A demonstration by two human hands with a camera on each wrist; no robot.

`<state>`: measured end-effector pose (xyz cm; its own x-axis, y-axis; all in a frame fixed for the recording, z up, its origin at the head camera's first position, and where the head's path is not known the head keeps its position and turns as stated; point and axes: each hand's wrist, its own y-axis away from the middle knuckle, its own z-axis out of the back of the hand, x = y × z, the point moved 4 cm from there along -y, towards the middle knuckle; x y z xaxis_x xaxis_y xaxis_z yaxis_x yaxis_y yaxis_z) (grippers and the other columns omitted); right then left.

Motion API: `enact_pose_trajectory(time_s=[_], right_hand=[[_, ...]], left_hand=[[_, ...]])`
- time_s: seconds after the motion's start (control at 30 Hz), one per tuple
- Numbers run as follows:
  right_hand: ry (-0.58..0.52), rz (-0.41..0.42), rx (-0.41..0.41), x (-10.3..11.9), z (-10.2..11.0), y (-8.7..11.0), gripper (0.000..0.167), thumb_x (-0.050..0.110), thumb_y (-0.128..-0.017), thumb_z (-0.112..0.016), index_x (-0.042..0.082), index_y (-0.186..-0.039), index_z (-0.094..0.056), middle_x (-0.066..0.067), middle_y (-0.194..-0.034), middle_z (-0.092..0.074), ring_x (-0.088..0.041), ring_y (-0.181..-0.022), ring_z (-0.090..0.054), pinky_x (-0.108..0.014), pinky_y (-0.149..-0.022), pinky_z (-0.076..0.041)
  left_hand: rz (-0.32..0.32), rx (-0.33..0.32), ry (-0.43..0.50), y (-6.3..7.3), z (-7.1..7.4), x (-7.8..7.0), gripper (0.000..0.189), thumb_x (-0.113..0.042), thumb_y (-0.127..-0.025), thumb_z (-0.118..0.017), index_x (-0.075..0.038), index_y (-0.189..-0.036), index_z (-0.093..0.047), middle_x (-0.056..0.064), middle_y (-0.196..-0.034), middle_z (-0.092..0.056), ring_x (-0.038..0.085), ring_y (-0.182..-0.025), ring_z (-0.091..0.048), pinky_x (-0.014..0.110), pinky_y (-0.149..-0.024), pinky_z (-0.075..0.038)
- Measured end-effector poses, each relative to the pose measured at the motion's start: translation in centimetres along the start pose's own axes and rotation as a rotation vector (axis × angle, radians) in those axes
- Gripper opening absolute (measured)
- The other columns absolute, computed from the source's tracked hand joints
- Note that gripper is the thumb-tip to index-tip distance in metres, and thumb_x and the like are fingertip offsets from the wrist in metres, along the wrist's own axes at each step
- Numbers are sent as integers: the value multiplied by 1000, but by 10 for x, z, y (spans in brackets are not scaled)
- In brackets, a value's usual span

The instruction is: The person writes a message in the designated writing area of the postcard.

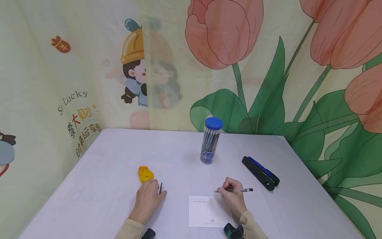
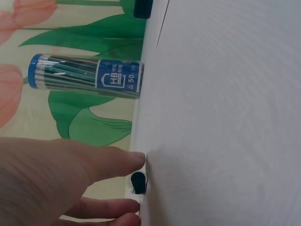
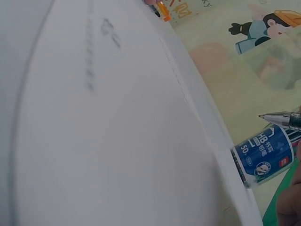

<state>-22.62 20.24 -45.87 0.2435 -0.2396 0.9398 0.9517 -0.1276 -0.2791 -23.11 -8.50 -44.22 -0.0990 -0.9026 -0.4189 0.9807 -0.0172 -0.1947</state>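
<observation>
My right hand (image 1: 232, 197) grips a gel pen (image 1: 246, 190) with a clear barrel, its tip pointing left above the top edge of a white sheet of paper (image 1: 206, 215). A row of small handwritten marks runs along the top of the sheet. In the right wrist view, the metal pen tip (image 3: 280, 117) is apart from the paper. My left hand (image 1: 147, 200) rests on the table with a slim black thing (image 1: 160, 188), perhaps a pen cap, between thumb and fingers, not visibly pinched. Just beyond its fingers lies a small yellow crumpled-looking thing (image 1: 145, 173); contact is unclear.
A clear tub of pencils (image 1: 208, 141) with a blue lid stands toward the back of the white table (image 1: 167, 142). A black and blue stapler (image 1: 261, 173) lies at the right. Behind the table hangs a printed cloth (image 1: 167, 66) with tulips.
</observation>
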Motion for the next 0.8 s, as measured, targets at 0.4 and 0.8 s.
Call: enact_pose_trajectory(time_s=[0.4,0.8], right_hand=[[-2,-6,-8,-1,0,0,21,-15,-74,-63,-3,-65,-49,1,-61,-49,-9,-57,-48,-19,-53,-42],[-24,-24,-2,-3,-1,-1,20,-16,-72,-63,-5,-65,-48,2,-61,-49,-9,-56,-48,-19,-52,-42]], left_hand=[[-41,-26,39,-1,0,-1,15,-6,-76,-77,0,-71,-63,4,-63,-50,16,-57,-46,27,-51,-43],[-85,-45,61,1,1,-3,15,-5,-75,-76,-2,-73,-62,3,-65,-52,14,-57,-47,25,-51,-42]])
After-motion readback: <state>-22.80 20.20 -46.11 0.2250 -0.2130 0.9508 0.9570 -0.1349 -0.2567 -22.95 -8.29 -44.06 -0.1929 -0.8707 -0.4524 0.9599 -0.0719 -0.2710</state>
